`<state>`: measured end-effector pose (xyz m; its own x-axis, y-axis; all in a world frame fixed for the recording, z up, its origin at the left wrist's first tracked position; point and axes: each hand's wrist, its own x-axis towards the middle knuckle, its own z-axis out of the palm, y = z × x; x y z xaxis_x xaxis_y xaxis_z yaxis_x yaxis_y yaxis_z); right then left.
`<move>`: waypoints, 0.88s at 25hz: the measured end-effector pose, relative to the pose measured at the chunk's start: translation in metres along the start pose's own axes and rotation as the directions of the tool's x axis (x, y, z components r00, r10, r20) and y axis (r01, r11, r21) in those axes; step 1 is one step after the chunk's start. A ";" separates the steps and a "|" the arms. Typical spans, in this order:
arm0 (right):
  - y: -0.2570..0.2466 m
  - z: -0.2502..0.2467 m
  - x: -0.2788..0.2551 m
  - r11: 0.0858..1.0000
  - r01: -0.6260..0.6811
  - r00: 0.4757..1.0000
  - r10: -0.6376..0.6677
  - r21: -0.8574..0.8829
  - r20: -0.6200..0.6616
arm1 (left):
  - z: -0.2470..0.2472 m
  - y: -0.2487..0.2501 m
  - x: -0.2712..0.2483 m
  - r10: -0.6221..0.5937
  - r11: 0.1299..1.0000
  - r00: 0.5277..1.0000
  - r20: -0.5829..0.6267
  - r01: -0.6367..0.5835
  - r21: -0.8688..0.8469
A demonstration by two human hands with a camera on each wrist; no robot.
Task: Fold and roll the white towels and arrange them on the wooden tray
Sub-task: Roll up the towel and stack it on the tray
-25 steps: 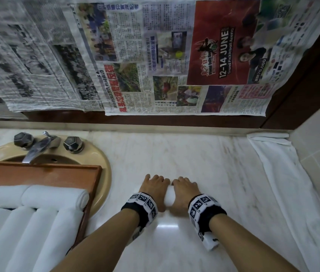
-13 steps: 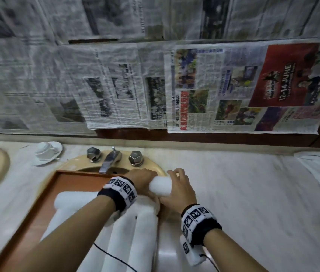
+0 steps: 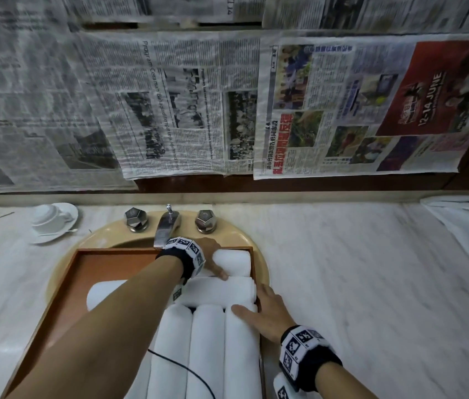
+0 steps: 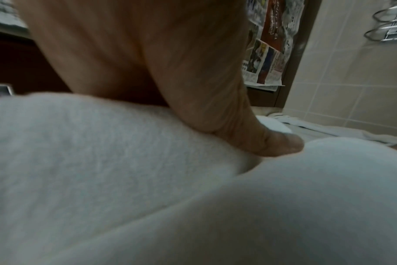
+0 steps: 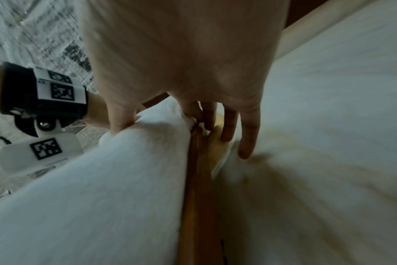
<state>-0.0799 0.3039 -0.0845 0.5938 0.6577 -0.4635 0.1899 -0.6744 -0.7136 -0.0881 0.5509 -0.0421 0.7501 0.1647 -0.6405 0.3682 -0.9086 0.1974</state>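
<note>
A wooden tray (image 3: 106, 269) lies over the sink and holds several rolled white towels. Three rolls (image 3: 207, 349) run lengthwise at the near side, and a crosswise roll (image 3: 219, 292) lies beyond them. Another rolled towel (image 3: 236, 260) sits in the tray's far right corner. My left hand (image 3: 213, 259) holds it from above, its thumb (image 4: 272, 143) pressed into the groove between the two crosswise rolls. My right hand (image 3: 262, 309) rests open at the tray's right rim (image 5: 197, 197). Its thumb lies on the rightmost lengthwise roll and its straight fingers (image 5: 229, 125) touch the crosswise roll's end.
A flat white towel (image 3: 463, 226) lies on the marble counter (image 3: 371, 283) at the far right. The faucet (image 3: 167, 226) stands just behind the tray. A cup and saucer (image 3: 52, 223) sit at the back left. Newspaper (image 3: 187, 110) covers the wall. A black cable (image 3: 181, 367) crosses the near rolls.
Both hands carried the rolled towel left from the counter to the tray. It now lies in the far right corner. The right hand let go and moved to the tray's right rim.
</note>
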 end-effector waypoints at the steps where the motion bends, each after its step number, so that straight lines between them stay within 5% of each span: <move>1: 0.000 0.000 -0.001 1.000 0.003 1.000 -0.003 -0.005 0.007 | 0.002 0.000 0.004 0.013 1.000 1.000 0.003 -0.013 -0.021; 9: -0.006 0.002 -0.009 1.000 -0.012 1.000 0.012 -0.011 -0.004 | 0.013 -0.002 -0.003 0.152 0.975 0.970 -0.189 -0.179 -0.135; 15: -0.009 0.002 -0.008 0.999 -0.015 1.000 0.015 -0.040 -0.002 | 0.026 0.012 -0.017 -0.077 0.996 0.951 -0.300 0.084 0.009; 22: -0.006 0.004 -0.003 0.997 -0.030 0.999 0.031 -0.074 0.016 | 0.041 0.022 -0.016 -0.132 0.990 0.926 -0.353 0.140 -0.003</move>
<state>-0.0855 0.3076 -0.0808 0.5865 0.6418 -0.4941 0.2296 -0.7167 -0.6585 -0.1145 0.5121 -0.0575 0.8404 0.4077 -0.3571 0.4707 -0.8757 0.1080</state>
